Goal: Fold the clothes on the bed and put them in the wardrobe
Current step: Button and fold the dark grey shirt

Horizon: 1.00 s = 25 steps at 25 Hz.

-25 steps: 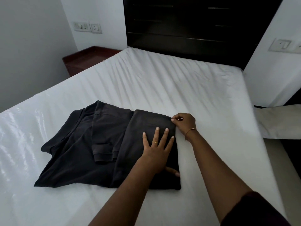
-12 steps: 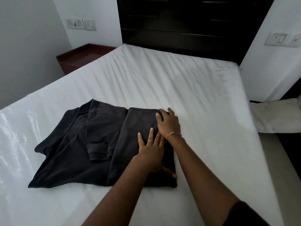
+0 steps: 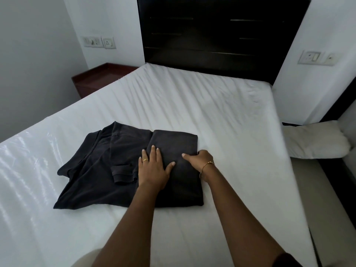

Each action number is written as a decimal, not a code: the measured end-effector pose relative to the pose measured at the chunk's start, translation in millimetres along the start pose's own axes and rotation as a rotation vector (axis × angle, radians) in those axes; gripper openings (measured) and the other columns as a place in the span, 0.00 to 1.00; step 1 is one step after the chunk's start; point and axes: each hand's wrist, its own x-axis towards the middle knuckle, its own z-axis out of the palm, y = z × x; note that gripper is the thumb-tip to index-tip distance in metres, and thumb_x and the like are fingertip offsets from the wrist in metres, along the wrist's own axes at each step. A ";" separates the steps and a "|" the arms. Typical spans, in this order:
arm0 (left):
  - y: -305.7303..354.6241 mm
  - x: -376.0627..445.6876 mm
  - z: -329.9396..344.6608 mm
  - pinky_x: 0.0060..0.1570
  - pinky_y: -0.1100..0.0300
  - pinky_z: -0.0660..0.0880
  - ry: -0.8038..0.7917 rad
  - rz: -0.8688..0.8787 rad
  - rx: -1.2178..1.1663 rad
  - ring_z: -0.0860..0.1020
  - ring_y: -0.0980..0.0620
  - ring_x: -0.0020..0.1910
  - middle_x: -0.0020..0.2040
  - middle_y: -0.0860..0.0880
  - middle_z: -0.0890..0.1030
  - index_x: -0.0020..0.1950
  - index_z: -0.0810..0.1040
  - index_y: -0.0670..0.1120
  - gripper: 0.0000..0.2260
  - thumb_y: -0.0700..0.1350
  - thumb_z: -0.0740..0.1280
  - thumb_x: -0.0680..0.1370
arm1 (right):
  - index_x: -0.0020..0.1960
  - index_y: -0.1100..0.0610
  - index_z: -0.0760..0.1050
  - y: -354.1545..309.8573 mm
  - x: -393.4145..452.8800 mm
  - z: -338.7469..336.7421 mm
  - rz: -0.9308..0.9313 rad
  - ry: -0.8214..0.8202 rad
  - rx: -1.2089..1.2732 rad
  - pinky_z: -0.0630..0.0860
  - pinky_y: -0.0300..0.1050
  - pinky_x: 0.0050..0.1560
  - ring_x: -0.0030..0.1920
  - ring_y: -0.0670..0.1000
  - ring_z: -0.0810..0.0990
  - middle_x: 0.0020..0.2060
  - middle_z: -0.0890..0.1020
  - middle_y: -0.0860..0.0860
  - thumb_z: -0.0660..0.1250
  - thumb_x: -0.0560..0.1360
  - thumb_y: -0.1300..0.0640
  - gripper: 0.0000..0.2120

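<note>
Dark shirt [image 3: 119, 170] lies partly folded on the white bed [image 3: 212, 112], toward its near left edge, right side folded over. Left hand [image 3: 153, 166] lies flat on the folded panel, 4 fingers straight, thumb spread, gripping nothing. Right hand [image 3: 200, 160] sits at the panel's right edge, thumb on top, fingers curled at the fold; their hold underneath is hidden.

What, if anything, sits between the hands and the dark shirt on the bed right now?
Nothing visible. The left hand lies flat on the folded part of the dark shirt, and the right hand is at its right edge, thumb on top. The bed around it shows only sheet. The wardrobe is not identifiable in this view.
</note>
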 end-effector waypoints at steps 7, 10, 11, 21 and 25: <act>30.2 11.2 -3.2 0.82 0.51 0.45 -0.110 -0.063 -0.402 0.53 0.47 0.84 0.85 0.47 0.56 0.84 0.59 0.47 0.41 0.74 0.48 0.80 | 0.76 0.69 0.90 -23.1 -13.9 -44.0 0.088 -0.136 0.636 0.91 0.70 0.85 0.68 0.68 0.94 0.69 0.94 0.67 0.79 0.88 0.65 0.17; 49.3 -0.4 -41.6 0.76 0.52 0.63 -0.350 -0.056 -0.929 0.70 0.51 0.75 0.78 0.51 0.69 0.68 0.76 0.57 0.20 0.66 0.57 0.84 | 0.64 0.60 0.89 -72.0 -31.3 -45.3 -0.024 -0.053 0.603 0.94 0.65 0.73 0.55 0.63 0.95 0.62 0.95 0.64 0.79 0.87 0.64 0.07; 46.5 -1.5 -57.4 0.70 0.51 0.72 -0.437 -0.100 -1.153 0.78 0.49 0.67 0.73 0.49 0.75 0.61 0.79 0.56 0.14 0.62 0.60 0.85 | 0.61 0.59 0.88 -87.9 -38.4 -35.1 -0.084 -0.029 0.580 0.93 0.61 0.67 0.51 0.61 0.93 0.58 0.95 0.62 0.79 0.86 0.65 0.05; -111.1 -22.9 -157.4 0.46 0.50 0.78 -0.103 -0.625 -1.087 0.84 0.41 0.48 0.46 0.42 0.87 0.50 0.84 0.44 0.16 0.55 0.64 0.83 | 0.56 0.61 0.84 -202.0 -79.2 172.6 -0.185 -0.221 0.302 0.87 0.51 0.61 0.56 0.60 0.91 0.55 0.85 0.55 0.73 0.86 0.67 0.03; -163.8 -14.3 -126.9 0.47 0.51 0.76 -0.208 -0.670 -0.518 0.82 0.42 0.49 0.53 0.40 0.84 0.52 0.79 0.39 0.12 0.49 0.67 0.79 | 0.69 0.64 0.89 -187.0 -69.4 201.9 -0.298 -0.244 -0.006 0.95 0.66 0.75 0.62 0.65 0.92 0.70 0.92 0.62 0.69 0.93 0.59 0.12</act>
